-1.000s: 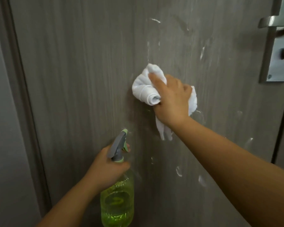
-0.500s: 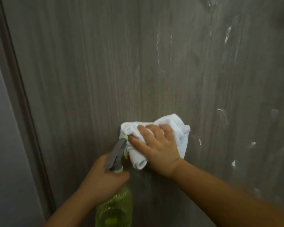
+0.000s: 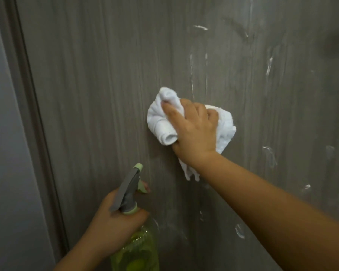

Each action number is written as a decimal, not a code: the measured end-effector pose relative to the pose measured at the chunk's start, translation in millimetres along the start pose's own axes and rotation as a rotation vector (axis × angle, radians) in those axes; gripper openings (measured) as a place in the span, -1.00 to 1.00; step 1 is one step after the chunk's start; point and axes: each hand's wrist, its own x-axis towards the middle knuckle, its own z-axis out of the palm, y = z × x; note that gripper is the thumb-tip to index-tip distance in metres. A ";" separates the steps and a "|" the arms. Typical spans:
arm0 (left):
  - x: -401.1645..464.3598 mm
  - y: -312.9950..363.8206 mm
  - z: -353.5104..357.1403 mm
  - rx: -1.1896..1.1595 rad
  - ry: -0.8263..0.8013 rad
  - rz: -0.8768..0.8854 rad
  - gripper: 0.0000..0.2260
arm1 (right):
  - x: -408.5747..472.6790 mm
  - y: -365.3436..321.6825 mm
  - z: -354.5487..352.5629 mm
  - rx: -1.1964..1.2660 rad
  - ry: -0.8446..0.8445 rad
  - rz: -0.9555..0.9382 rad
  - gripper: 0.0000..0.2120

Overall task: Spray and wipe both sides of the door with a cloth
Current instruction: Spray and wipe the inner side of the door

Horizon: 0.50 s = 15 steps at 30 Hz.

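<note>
grey wood-grain door streaked with wet smears; right hand presses a bunched white cloth against it, left hand wraps the green spray bottle.

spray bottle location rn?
Head view, lower centre-left: the spray bottle is held by the left hand, below-left of the cloth, in front of the door.

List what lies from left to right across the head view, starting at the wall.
Pale wall → dark door frame → left hand gripping the green spray bottle → white cloth → right hand pressing it to the door → wet streaks at the right.
</note>
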 end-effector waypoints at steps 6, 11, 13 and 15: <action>0.6 9.8 -7.4 -0.026 0.017 0.014 -0.66 | -76.7 -17.1 21.8 0.045 -0.131 -0.434 -0.41; 4.2 11.7 -12.5 0.030 -0.045 -0.007 -0.76 | -115.3 0.3 13.3 -0.014 -0.245 -0.553 -0.43; 7.8 22.7 -12.6 0.043 -0.061 -0.007 -0.73 | -118.2 8.4 5.1 0.003 -0.297 -0.592 -0.45; 12.0 38.6 -10.1 0.023 -0.065 0.011 -0.65 | -113.4 13.1 -3.1 0.053 -0.324 -0.549 -0.43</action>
